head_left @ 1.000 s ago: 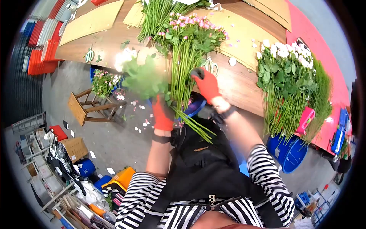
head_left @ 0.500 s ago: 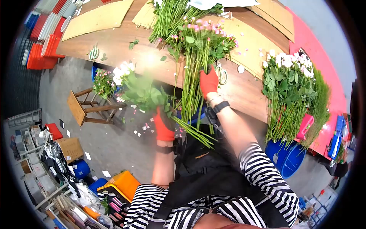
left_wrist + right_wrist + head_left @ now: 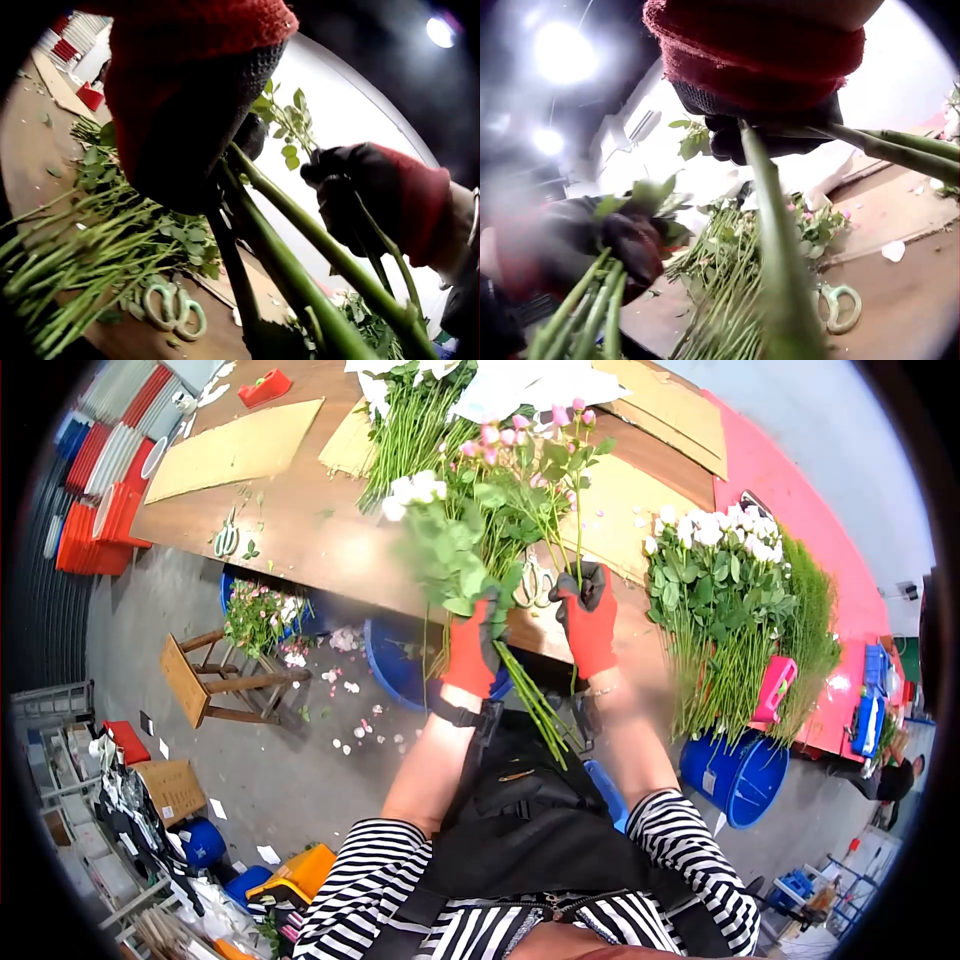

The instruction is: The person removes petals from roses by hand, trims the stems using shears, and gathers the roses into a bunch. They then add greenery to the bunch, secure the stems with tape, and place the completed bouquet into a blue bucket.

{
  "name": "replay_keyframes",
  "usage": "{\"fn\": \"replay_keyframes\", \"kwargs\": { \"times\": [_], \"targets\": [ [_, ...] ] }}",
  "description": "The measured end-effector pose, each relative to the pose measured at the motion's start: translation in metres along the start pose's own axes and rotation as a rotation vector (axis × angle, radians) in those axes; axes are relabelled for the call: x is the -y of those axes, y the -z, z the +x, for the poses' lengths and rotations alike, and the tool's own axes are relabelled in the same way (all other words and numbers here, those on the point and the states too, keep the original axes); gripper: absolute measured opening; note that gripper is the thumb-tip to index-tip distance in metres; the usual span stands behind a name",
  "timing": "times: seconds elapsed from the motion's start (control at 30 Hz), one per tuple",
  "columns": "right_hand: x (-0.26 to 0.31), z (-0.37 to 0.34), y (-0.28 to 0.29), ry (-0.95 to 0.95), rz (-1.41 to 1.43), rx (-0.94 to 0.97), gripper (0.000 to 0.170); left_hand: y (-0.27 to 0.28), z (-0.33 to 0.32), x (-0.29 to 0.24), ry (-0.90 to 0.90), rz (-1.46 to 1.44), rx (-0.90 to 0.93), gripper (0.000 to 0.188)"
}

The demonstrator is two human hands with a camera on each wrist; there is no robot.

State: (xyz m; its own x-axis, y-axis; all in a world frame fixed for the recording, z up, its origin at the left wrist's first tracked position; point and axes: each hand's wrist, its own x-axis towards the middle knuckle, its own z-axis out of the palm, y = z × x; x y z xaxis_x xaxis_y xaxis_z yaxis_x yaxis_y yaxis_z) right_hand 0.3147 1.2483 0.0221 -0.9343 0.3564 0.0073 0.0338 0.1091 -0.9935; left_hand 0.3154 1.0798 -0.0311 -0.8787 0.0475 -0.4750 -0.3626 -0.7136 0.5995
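My left hand, in a red and black work glove, grips a bunch of white roses by their green stems. The stem ends point down toward the apron. Beside it, my gloved right hand holds a few pink spray roses upright by their stems, blooms above the fist. The left wrist view shows the right hand with fingers curled round these thin stems. Behind both hands, more pink roses lie on the table, their stems bundled. Pale-handled scissors lie between the hands.
A brown table bears cardboard sheets and a second pair of scissors. White roses lie to the right above a blue bucket. A wooden stool stands left on the petal-strewn floor.
My right hand has drawn a few pink rose stems up from the pile. My left hand has brought the white roses rightward and over the table, closer to the right hand.
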Motion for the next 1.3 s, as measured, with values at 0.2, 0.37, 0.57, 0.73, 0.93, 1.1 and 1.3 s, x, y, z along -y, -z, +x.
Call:
{"fn": "replay_keyframes", "kwargs": {
  "times": [0.2,0.37,0.57,0.73,0.93,1.1,1.3],
  "targets": [
    [0.035,-0.018,0.012,-0.012,-0.018,-0.028,0.026,-0.052,-0.005,0.029,-0.001,0.005,0.066,0.033],
    [0.044,-0.034,0.020,0.220,-0.456,-0.094,0.030,-0.081,-0.020,0.045,-0.084,0.042,0.091,0.028],
    [0.033,-0.049,0.037,0.172,-0.318,-0.141,0.030,-0.076,-0.022,0.056,0.090,-0.060,0.198,0.022],
    [0.022,-0.050,0.071,-0.194,0.206,-0.125,0.030,-0.075,-0.021,0.055,0.028,0.120,0.176,0.021],
    [0.008,-0.057,0.072,0.017,-0.095,-0.129,0.024,-0.092,-0.037,0.049,0.132,0.080,0.216,0.018],
    [0.015,-0.069,0.065,-0.060,0.020,-0.117,0.025,-0.089,-0.030,0.065,0.107,0.102,0.251,0.024],
    [0.007,-0.068,0.065,-0.011,-0.008,-0.210,0.023,-0.093,-0.033,0.064,0.035,0.232,0.300,0.032]
  ]
}}
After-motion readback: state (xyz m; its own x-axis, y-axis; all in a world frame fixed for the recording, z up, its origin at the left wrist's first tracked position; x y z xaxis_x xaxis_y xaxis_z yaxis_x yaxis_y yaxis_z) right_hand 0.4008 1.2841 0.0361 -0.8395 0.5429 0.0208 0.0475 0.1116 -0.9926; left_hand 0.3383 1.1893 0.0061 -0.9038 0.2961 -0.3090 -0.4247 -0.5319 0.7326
